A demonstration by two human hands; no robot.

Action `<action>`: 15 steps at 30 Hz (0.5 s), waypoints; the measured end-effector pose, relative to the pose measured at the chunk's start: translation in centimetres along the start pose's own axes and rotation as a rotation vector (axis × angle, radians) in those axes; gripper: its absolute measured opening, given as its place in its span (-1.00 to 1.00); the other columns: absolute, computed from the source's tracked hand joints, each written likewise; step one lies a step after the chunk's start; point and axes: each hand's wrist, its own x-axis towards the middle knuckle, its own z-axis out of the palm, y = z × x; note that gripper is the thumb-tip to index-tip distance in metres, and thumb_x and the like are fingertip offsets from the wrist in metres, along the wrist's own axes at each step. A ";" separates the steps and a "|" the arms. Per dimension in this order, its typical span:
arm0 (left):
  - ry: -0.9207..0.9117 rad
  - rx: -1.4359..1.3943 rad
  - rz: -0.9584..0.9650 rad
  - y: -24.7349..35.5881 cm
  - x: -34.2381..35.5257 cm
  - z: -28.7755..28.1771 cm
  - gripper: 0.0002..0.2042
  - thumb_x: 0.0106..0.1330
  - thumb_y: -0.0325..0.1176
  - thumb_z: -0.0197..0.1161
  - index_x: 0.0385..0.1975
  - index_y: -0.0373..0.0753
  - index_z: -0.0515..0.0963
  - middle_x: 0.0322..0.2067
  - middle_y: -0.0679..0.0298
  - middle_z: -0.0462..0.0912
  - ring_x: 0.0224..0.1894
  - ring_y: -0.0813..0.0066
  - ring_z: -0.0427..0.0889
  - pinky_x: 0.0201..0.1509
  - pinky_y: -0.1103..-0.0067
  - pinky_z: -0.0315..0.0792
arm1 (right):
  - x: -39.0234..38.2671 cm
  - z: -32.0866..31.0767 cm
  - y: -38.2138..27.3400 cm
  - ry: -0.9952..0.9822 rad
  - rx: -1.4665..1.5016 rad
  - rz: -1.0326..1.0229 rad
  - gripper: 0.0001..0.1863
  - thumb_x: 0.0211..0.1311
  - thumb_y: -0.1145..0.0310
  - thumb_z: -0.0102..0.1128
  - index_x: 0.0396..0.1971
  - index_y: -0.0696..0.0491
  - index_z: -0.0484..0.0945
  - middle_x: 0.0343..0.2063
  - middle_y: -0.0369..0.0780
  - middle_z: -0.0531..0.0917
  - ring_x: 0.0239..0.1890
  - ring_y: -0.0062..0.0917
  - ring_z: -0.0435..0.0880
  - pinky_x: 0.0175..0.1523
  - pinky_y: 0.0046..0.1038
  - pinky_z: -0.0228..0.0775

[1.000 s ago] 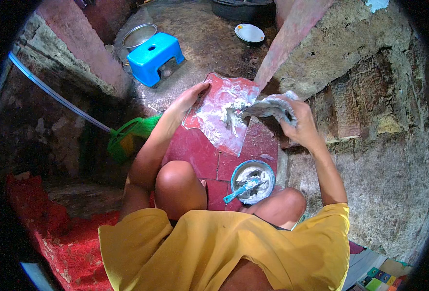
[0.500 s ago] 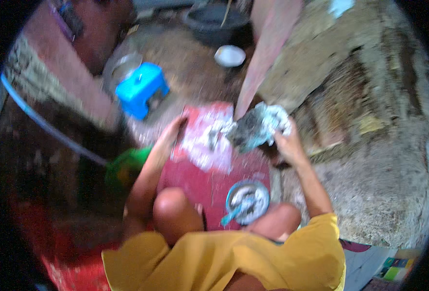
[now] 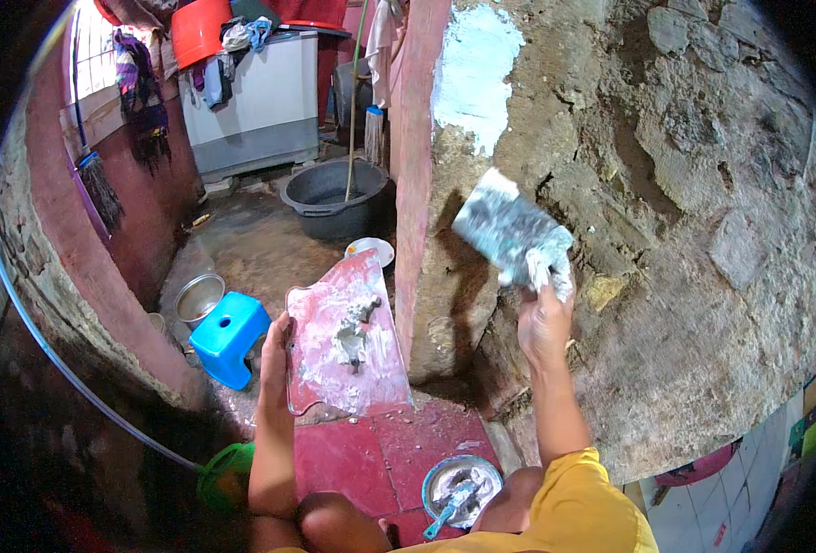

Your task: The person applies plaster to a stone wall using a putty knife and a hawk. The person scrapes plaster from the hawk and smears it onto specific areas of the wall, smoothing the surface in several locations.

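My left hand (image 3: 275, 359) is closed on the left edge of a pinkish-red board (image 3: 320, 392) smeared white. On it lies a lump of greyish-white putty (image 3: 351, 334). My right hand (image 3: 546, 327) grips a flat rectangular spreader (image 3: 500, 219), pale and coated with grey and white putty. It is held up in front of the rough wall (image 3: 583, 175), and I cannot tell whether it touches. Above it is a white putty patch (image 3: 473, 78). Near my knees, a round bowl (image 3: 434, 475) of putty holds a scraper with a teal handle (image 3: 440, 523).
A blue plastic stool (image 3: 231, 336) stands at left beside a metal basin (image 3: 201, 297). Farther back are a white plate (image 3: 383, 249), a large black tub (image 3: 334, 219) and a white appliance (image 3: 256, 101). A pink wall edge (image 3: 415, 184) rises between that area and the rough wall.
The spreader in my right hand has moved from beside the board up toward the rough wall. My left hand still holds the board. The view has tilted upward, showing the white patch and the background.
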 end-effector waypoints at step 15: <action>0.115 0.122 0.041 -2.9 0.5 -6.4 -0.73 0.09 -0.20 0.03 -0.36 -0.30 0.43 -0.36 0.31 0.46 -0.31 0.51 0.42 -0.15 0.63 0.27 | 7.1 5.5 6.2 -0.157 -0.999 -1.227 -0.55 -0.30 0.57 -0.04 -0.23 0.15 0.45 -0.15 -0.07 0.44 -0.11 -0.23 0.38 0.03 -0.29 0.08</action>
